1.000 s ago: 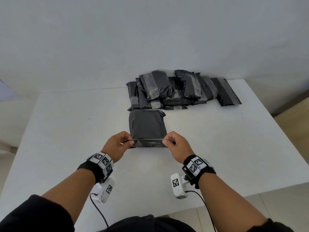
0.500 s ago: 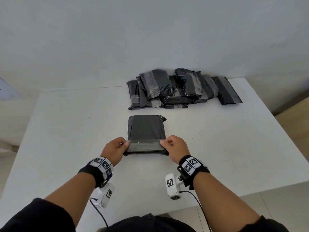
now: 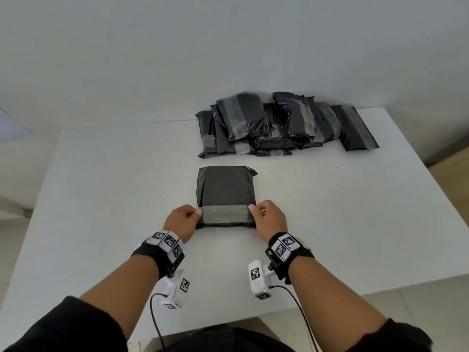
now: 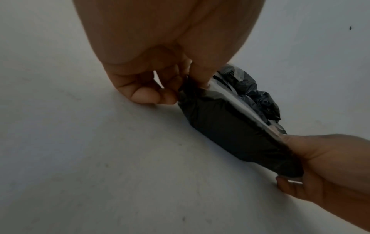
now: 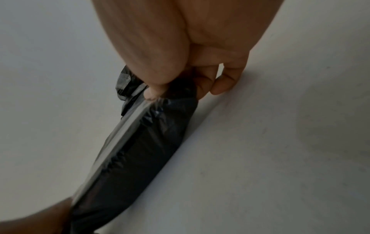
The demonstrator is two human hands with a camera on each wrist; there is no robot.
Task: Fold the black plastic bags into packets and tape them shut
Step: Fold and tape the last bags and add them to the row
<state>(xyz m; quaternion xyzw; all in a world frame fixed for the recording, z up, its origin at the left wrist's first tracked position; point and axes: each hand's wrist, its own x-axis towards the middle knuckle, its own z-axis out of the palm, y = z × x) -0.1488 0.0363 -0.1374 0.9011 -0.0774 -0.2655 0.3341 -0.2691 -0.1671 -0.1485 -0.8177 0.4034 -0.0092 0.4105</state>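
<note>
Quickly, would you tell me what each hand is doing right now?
Left hand: pinching the tape strip's left end on the black packet.
Right hand: pinching its right end.

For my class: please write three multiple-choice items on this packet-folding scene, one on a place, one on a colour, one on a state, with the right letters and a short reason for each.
1. Where does the pile of finished packets lie on the white table?
A. at the far edge, near the wall
B. at the near edge, by the person
C. under the table

2. What colour is the strip of tape across the packet being worked on?
A. red
B. grey
C. yellow

3. What are the left hand and right hand doing?
A. both lie flat on the pile
B. one is raised in the air
C. each pinches one end of the strip at the packet's near edge

Answers: 1 A, the pile sits beyond the single packet, near the wall. 2 B, the strip shows grey against the black plastic. 3 C, both wrist views show fingers closed on the packet's ends.
</note>
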